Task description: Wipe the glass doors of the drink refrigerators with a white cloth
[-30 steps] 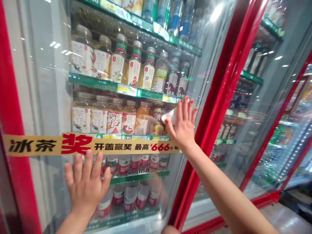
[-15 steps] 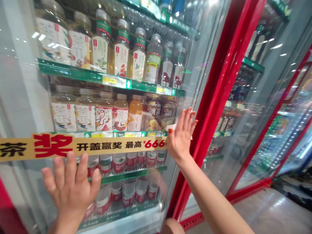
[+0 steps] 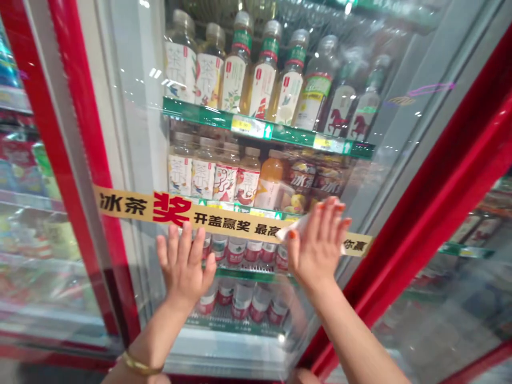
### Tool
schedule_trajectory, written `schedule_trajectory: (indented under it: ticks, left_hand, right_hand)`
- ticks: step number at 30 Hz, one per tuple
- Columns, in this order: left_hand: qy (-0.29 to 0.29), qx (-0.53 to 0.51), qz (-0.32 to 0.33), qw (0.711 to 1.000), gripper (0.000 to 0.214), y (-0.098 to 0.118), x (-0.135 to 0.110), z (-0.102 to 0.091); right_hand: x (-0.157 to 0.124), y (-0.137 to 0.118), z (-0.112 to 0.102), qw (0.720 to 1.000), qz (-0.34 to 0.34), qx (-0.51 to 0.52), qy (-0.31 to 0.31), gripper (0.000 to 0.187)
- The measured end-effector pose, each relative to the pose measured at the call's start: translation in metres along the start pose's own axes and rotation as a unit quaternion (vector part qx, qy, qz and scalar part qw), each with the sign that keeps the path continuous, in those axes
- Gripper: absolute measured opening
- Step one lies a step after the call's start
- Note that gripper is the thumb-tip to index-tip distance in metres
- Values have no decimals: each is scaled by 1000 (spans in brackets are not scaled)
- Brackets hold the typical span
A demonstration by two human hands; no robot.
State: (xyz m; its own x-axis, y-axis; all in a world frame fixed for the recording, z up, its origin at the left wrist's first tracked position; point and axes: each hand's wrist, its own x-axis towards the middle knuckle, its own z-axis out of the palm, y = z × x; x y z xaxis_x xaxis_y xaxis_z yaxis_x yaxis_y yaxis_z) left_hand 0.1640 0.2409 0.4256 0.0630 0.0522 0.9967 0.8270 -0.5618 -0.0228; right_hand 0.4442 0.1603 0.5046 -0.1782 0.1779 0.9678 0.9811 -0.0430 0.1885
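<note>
A gold bangle [image 3: 140,364] circles the left wrist. The left grip [image 3: 184,266] stands open, palm flat on the glass cooler door [image 3: 136,138], fingers apart, just below a yellow printed strip [image 3: 228,220]. Bottled teas [image 3: 262,85] line the shelves behind the glass. A white wipe [image 3: 294,228] lies against the glass, tucked under the right grip [image 3: 320,248], whose fingers are spread, not clamped, beside the red door frame [image 3: 452,208].

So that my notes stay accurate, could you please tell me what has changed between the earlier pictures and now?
The right hand came down onto the yellow banner, with the white strip under it. The left hand rose to just below the banner. The bottles and banner stayed in place; only the view turned.
</note>
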Motion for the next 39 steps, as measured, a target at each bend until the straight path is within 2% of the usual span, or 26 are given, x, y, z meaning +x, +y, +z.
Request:
schedule_trajectory:
  ticks: [2, 3, 5, 7, 9, 11, 12, 13, 14, 16, 18, 19, 21, 23, 25, 27, 28, 30, 32, 33, 34, 36, 39]
  left_hand:
    - [-5, 2, 2, 1000, 84, 0, 0, -2]
    - [-7, 1, 1, 1000, 84, 0, 0, -3]
    - [-10, -1, -2, 1000, 83, 0, -1, -3]
    - [-9, -6, -5, 1000, 82, 1, -1, -2]
    - [-4, -8, -5, 1000, 82, 1, 0, -1]
    - [2, -11, -3, 1000, 83, 1, 2, 0]
    - [3, -14, -2, 1000, 84, 1, 2, 0]
    - [2, -18, -1, 1000, 84, 0, 3, -1]
    - [-1, -26, 1, 1000, 85, -1, 2, -3]
    - [-16, -45, 3, 999, 87, -6, -5, -10]
    - [-33, -53, -10, 998, 86, -13, -20, -17]
    - [-43, -49, -19, 998, 85, -17, -30, -20]
    - [-58, -30, -34, 997, 84, -25, -51, -22]
    - [-64, -10, -38, 997, 86, -32, -70, -20]
    - [-61, 5, -39, 997, 90, -37, -83, -15]
    - [-61, 15, -42, 997, 91, -40, -90, -10]
    - [-62, 18, -41, 997, 91, -41, -92, -9]
    - [-61, 18, -36, 997, 89, -42, -92, -7]
    - [-54, 16, -31, 998, 88, -42, -92, -7]
    - [-51, 15, -30, 998, 87, -42, -92, -7]
    - [-48, 14, -30, 998, 87, -41, -92, -7]
    - [-44, 15, -33, 998, 86, -40, -92, -7]
    - [-43, 15, -34, 998, 87, -39, -91, -8]
  right_hand:
    - [-20, -27, 1, 989, -144, 29, -32, 85]
    - [-34, -31, -1, 976, -207, 43, -47, 81]
    - [-58, -21, -7, 959, -272, 52, -61, 73]
    - [-63, 2, -13, 965, -254, 33, -58, 73]
    - [-47, 16, -13, 986, -163, -6, -31, 80]
    - [-23, 8, -8, 998, -55, -34, -4, 89]
    - [-14, -3, -4, 999, -24, -36, 0, 91]
    - [-8, -16, 0, 999, -25, -27, -8, 91]
    - [-7, -29, 3, 997, -68, -6, -31, 88]
    - [-16, -47, 3, 971, -218, 48, -88, 73]
    - [-30, -45, -5, 930, -337, 86, -118, 54]
    - [-33, -37, -11, 920, -360, 94, -120, 50]
    - [-26, -16, -20, 930, -339, 96, -107, 54]
    - [-1, -6, -19, 957, -265, 81, -86, 71]
    - [25, -17, -9, 981, -173, 57, -69, 88]
    - [35, -44, 3, 984, -146, 61, -88, 92]
    - [32, -59, 8, 975, -174, 80, -111, 89]
    - [11, -81, 14, 933, -296, 127, -160, 77]
    - [-14, -84, 14, 881, -415, 141, -181, 63]
    - [-21, -80, 13, 865, -447, 137, -180, 59]
    - [-22, -74, 11, 862, -458, 131, -174, 57]
    - [-6, -66, 8, 885, -418, 127, -162, 61]
    - [41, -84, 12, 942, -266, 128, -158, 81]
